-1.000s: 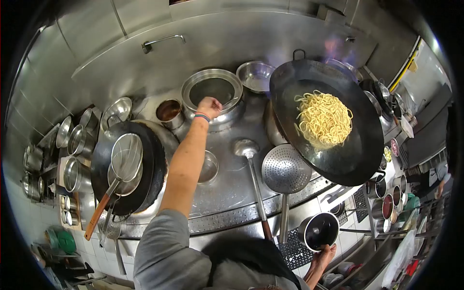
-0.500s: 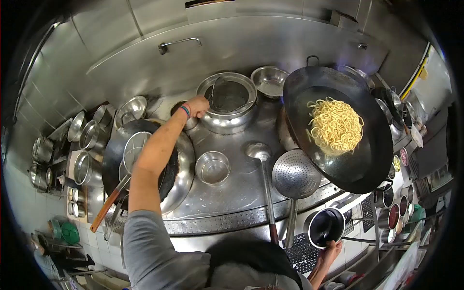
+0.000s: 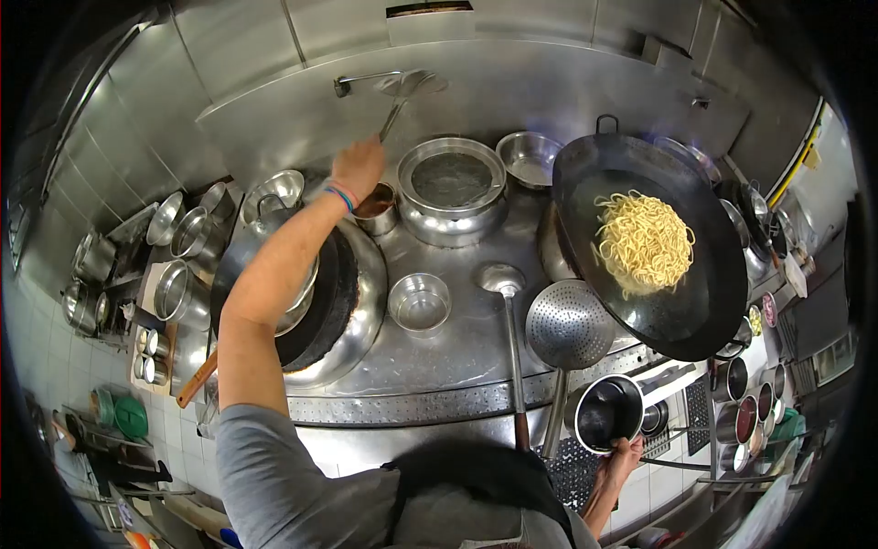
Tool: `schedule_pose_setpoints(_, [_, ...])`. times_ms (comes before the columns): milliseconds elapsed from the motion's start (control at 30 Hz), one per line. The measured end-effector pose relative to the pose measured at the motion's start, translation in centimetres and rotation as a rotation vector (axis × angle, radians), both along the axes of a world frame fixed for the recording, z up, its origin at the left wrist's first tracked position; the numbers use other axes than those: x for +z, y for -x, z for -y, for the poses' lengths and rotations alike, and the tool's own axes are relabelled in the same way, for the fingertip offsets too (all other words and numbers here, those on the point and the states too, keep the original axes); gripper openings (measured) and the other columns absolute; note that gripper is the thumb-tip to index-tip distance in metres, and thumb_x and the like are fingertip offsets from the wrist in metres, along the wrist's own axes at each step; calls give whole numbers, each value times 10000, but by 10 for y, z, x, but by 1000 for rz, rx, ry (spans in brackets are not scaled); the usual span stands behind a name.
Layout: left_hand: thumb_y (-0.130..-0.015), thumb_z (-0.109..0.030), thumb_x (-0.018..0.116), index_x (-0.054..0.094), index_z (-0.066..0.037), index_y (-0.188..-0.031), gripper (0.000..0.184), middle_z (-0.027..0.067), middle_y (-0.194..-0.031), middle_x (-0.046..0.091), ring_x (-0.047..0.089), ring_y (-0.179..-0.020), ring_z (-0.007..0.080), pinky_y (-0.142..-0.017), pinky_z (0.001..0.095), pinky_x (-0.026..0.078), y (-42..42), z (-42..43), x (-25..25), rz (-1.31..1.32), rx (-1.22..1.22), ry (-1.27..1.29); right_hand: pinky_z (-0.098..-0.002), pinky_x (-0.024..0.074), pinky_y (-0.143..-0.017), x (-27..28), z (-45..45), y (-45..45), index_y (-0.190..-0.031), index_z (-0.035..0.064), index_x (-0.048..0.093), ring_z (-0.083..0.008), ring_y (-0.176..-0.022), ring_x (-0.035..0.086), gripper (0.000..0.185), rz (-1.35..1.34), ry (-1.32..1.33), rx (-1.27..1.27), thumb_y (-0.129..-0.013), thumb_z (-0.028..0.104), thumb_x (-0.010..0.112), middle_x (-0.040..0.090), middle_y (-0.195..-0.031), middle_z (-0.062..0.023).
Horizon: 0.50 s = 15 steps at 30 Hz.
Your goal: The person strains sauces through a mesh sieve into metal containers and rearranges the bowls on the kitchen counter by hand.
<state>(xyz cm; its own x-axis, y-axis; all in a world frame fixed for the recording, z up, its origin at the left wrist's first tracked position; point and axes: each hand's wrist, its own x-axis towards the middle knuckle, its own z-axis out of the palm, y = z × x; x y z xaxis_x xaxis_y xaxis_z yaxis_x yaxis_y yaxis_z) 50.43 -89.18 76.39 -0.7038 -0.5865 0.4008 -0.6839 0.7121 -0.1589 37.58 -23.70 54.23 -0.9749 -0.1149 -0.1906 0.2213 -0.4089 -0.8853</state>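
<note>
Steel ladle [image 3: 413, 83]: held up by its thin handle, its blurred bowl seen against the metal back wall [image 3: 274, 114], beside the tap [image 3: 344, 86].
Left hand [image 3: 358, 170]: closed around the ladle's handle, knuckles turned to the camera; fingertips hidden from view. Coloured bands are worn at the wrist. A small pot [image 3: 379, 218] with reddish-brown contents is seen just below.
Right hand [image 3: 624, 457]: bent onto the near edge of the dark-bottomed pan [image 3: 608, 412], with the pan's side gripped between thumb and fingers. The full grip cannot be told.
Hands, together or apart: kept well apart, each with its own vessel or tool.
Pan: held near the counter's front edge, its dark inside turned to the camera, its pale handle pointed away from the right hand.
Noodles [image 3: 645, 242]: heaped in the large black wok [image 3: 709, 306] on the right, untouched by either hand.
Counter [image 3: 448, 361]: made of wet-looking, shiny metal, bordered in front by a perforated strip. A small round bowl [image 3: 420, 303], a long-handled scoop [image 3: 500, 278] and a perforated skimmer [image 3: 570, 322] are laid across the middle. A wide-rimmed pot [image 3: 452, 188] filled with liquid is set behind them.
Left side: occupied by a second wok [image 3: 320, 334], partly hidden by the forearm, with metal pots stacked beyond.
Room: floored in pale tiles; another person in dark trousers [image 3: 128, 470] is seen at lower left, near a green container [image 3: 131, 416].
</note>
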Motion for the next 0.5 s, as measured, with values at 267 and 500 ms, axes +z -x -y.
schedule_pose_setpoints(267, [-894,-106,504,595,13,-1130,280,177,-862,694,705,-761,359,-662,456,578,-37,44,-90,243,22,20,-225,473,-605,13,3,-12,-806,99,455,-94,-620,512,228,20,-41,-55,-701,-98,501,567,-755,-16])
schedule_pose_setpoints(500, [-907,-105,485,562,11,-1190,315,198,-881,695,701,-796,389,-677,475,574,-43,1,-96,117,138,-48,-222,474,-650,-6,-7,-8,-829,97,481,-99,-626,510,220,2,7,-54,-722,-91,522,556,-750,-13])
